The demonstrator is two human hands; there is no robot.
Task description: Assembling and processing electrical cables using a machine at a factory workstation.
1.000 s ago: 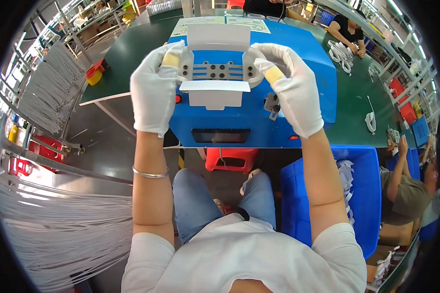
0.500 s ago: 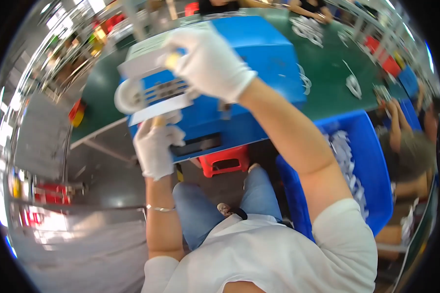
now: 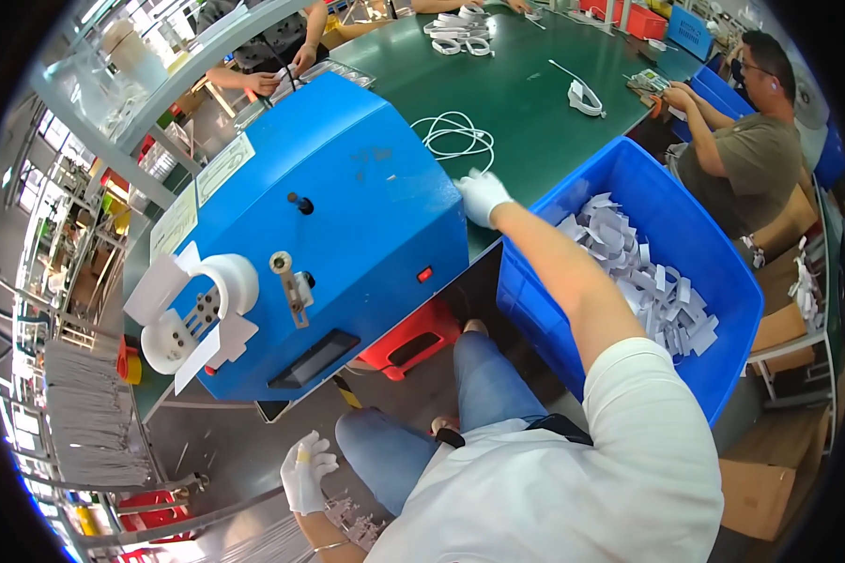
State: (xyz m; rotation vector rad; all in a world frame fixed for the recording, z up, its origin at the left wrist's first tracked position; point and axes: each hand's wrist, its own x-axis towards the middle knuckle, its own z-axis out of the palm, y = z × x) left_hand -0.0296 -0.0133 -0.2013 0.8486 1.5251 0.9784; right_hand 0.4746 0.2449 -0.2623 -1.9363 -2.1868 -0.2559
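Note:
A blue box-shaped machine (image 3: 338,202) stands on the green table, with a white curved fixture (image 3: 238,281) and white flaps on its front left. White-gloved, my right hand (image 3: 485,198) is at the machine's right side, near a coiled white cable (image 3: 455,136). Its fingers are curled, and what they hold, if anything, is hidden. My left hand (image 3: 308,472), also in a white glove with a yellowish patch on a finger, hangs low beside my left thigh. It is open with its fingers apart, and no object shows in it.
To my right stands a blue bin (image 3: 629,174) with many white folded pieces (image 3: 643,272). A red stool (image 3: 408,342) is under the green table (image 3: 526,94). Another person sits at the right; other people's hands work across the table. A metal shelf post rises at upper left.
Both hands have left the machine's white fixture. My left hand has dropped beside my thigh; my right has moved to the machine's right side. The view has swung to the right.

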